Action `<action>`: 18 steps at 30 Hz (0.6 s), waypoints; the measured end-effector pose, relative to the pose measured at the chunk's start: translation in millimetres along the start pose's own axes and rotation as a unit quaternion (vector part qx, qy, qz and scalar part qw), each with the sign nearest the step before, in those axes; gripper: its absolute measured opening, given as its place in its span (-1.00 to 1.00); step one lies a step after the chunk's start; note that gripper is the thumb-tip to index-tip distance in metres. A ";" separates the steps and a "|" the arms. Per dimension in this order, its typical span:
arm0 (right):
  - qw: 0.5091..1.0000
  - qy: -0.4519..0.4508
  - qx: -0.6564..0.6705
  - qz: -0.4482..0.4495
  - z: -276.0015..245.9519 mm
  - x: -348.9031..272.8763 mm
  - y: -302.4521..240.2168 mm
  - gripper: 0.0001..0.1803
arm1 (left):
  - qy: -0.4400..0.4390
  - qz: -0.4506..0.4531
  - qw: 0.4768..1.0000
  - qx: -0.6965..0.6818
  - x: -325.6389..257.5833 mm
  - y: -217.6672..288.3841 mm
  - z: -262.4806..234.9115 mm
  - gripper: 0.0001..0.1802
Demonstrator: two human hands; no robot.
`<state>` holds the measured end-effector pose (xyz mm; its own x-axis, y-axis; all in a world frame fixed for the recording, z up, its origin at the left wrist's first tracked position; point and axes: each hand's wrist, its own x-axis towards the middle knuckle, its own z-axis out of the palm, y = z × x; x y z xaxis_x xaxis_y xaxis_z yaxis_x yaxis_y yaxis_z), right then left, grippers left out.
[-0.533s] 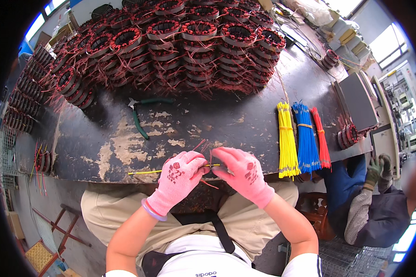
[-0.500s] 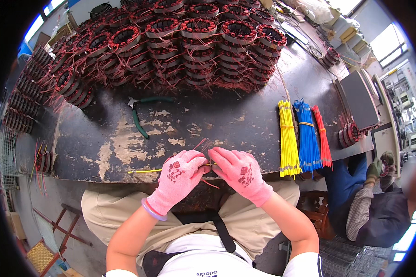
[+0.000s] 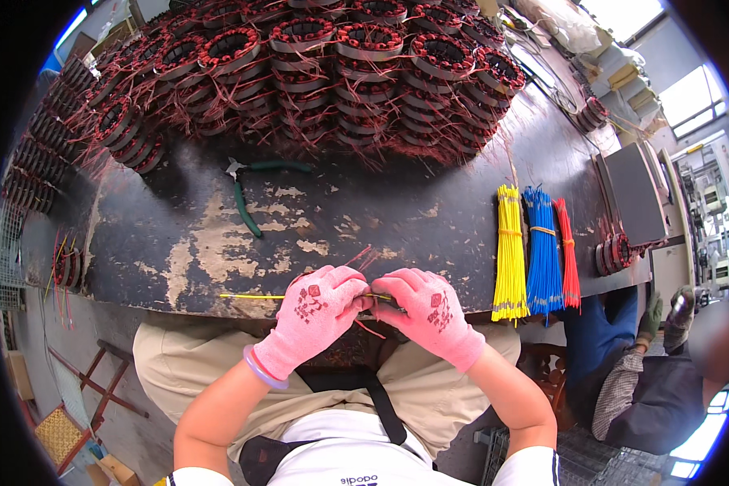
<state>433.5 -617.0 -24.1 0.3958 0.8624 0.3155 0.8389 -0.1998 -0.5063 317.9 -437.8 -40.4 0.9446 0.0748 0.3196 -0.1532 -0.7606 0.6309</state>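
My left hand (image 3: pixel 319 312), in a pink glove with a dark print, is closed on a thin yellow wire (image 3: pixel 251 296) whose free length sticks out to the left over the table edge. My right hand (image 3: pixel 429 309), gloved alike, is closed in a pinch against the left fingertips, where a short bit of the yellow wire shows. Thin red wires (image 3: pixel 363 256) rise from between the fingertips, and a red strand (image 3: pixel 370 329) hangs below them. The exact join is hidden by my fingers.
Green-handled cutters (image 3: pixel 243 198) lie open on the worn dark table (image 3: pixel 364 194). Bundles of yellow (image 3: pixel 509 255), blue (image 3: pixel 543 251) and red wires (image 3: pixel 568 253) lie at right. Stacked wire-wound stator rings (image 3: pixel 340 89) fill the back. A co-worker (image 3: pixel 648 381) sits at right.
The view has shifted slightly. My right hand has moved a little right, its fingertips lower against the left ones. Both hands stay together at the wires.
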 end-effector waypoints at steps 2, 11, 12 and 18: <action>0.996 -0.011 0.069 0.056 7.9 -1.8 2.6 -0.74 | 0.005 0.010 1.000 0.005 0.5 -1.3 0.8 -0.84; 0.969 -0.016 0.123 0.215 -4.9 1.6 -9.1 -0.71 | -0.006 -0.006 1.000 -0.022 0.5 1.2 -2.1 -0.81; 0.993 0.039 0.011 0.107 -1.1 -2.0 -6.4 -0.70 | -0.003 -0.007 1.000 -0.024 1.4 0.6 -1.3 -0.81; 0.895 -0.118 0.269 0.336 5.4 -2.6 -9.4 -0.80 | -0.012 0.004 1.000 -0.018 0.7 -1.2 -2.5 -0.82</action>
<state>422.6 -614.8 -24.4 0.5999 0.7187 -0.3515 0.1148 -0.5121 -0.8512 318.1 -435.3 -39.2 0.9499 0.0520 0.3080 -0.1715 -0.7373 0.6534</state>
